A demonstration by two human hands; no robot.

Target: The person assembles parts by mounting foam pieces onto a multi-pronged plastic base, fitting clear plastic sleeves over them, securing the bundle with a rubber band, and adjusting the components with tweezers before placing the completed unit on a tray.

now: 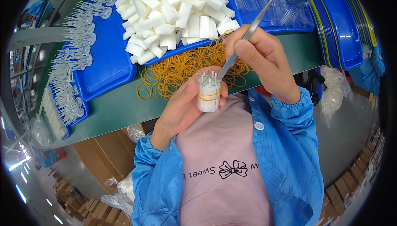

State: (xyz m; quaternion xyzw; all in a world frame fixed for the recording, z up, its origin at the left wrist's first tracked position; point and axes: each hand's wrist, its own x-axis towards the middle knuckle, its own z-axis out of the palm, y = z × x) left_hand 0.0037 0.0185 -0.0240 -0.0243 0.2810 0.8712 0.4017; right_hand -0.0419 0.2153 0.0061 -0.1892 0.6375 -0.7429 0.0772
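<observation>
The bare left hand reaches toward one o'clock, thumb and fingers curled in a cupped grip. At its two o'clock, the bare right hand is raised, pinching between thumb and bent fingers, wrist exposed.

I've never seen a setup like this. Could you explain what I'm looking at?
There's no machine: a person works bare-handed. The single picture comes from a fisheye camera on their head, looking down, so straight edges bend near the rim.

The left-hand grip holds a clear cup with white parts inside and orange bands around it. The right-hand grip holds a slim metal tool, its lower end at the cup's rim.

On the green table lie loose rubber bands, blue trays, heaped white blocks and clear plastic pieces.
</observation>
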